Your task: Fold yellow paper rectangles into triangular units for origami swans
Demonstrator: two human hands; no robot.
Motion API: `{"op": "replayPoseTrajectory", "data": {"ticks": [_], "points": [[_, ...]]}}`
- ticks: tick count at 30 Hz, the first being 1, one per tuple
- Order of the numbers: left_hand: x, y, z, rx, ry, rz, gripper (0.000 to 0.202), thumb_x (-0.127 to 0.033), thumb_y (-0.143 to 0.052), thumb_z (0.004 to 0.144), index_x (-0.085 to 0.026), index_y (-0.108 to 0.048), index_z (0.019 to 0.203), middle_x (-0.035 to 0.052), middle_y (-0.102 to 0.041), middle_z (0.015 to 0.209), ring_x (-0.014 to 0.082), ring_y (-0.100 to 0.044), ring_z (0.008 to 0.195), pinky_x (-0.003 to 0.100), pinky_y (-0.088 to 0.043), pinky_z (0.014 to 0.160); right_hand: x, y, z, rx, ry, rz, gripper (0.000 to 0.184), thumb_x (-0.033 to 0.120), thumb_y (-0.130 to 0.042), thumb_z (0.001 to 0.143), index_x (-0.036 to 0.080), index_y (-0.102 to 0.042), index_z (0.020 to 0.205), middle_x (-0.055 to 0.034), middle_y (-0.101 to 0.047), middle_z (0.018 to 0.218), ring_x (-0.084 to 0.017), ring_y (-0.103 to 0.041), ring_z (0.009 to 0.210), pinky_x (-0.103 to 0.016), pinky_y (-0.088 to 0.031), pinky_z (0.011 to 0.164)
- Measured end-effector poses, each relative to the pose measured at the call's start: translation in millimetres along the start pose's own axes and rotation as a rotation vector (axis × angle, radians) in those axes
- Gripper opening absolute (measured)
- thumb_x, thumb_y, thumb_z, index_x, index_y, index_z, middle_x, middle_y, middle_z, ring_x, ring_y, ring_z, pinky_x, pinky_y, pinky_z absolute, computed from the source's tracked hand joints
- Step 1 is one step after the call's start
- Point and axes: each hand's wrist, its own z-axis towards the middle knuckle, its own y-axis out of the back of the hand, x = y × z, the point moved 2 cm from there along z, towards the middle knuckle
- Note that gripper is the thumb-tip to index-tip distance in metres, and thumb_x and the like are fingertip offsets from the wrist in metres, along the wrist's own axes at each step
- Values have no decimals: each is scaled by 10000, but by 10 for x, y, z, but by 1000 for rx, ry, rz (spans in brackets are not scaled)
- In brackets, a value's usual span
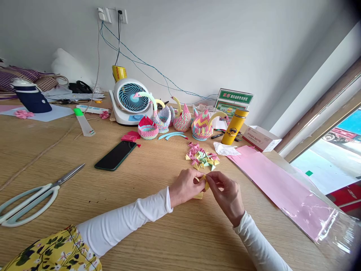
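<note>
Between my two hands is a small piece of yellow paper (207, 184), partly covered by fingers. My left hand (187, 187) pinches it from the left, while my right hand (226, 192) grips its right side with thumb and fingertips. Below them on the table lie yellow paper strips (199, 195), half hidden by the left hand. Just beyond my fingers is a loose heap of folded paper triangles (201, 155) in pink, yellow and green. Folded-paper swans (202, 126) stand farther back, along with a red and pink paper bowl-shaped piece (147, 128).
Scissors (42, 195) lie at the left, and a dark phone (116, 155) nearer the middle. A white fan (131, 99) stands by the wall. At the right are a yellow bottle (235, 127), a sticky note box (261, 138) and pink paper sheets (278, 184) in clear plastic.
</note>
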Motion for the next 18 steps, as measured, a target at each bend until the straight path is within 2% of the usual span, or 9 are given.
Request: {"op": "replayPoseTrajectory", "data": {"ticks": [4,8,10,13,18], "points": [[-20,-26,6,-42,-23,22,300,-279,-445,840,-142,-701,767,38,-693,739,142,-651,642,192,-492,609,42,-28,-24,-75,150,-300,119,209,-519,869,184,-629,830,-24,-671,733,-150,-629,624,-238,-457,595],[-7,-49,20,-71,-12,-60,269,-240,-456,823,-133,-702,821,37,-685,747,143,-650,684,193,-504,641,76,-48,-29,-114,232,-503,128,174,-511,870,192,-633,836,-21,-667,737,-157,-621,648,-248,-392,581],[6,-49,26,-77,-8,-102,264,-216,-457,811,-131,-705,849,37,-687,757,141,-650,693,192,-508,651,92,-48,-30,-110,261,-481,136,169,-507,878,196,-637,849,-27,-674,772,-164,-623,695,-251,-398,612],[23,-33,27,-82,8,-122,254,-203,-475,789,-131,-707,862,38,-693,778,139,-654,685,191,-510,643,113,-34,-25,-79,265,-330,133,187,-518,883,202,-646,851,-39,-683,836,-171,-625,752,-256,-433,669],[20,-1,23,-54,26,-140,271,-231,-462,800,-127,-707,851,37,-686,747,149,-671,680,191,-507,622,66,3,28,11,98,-7,137,233,-539,876,191,-667,850,-36,-688,796,-165,-635,722,-264,-498,682]]}}
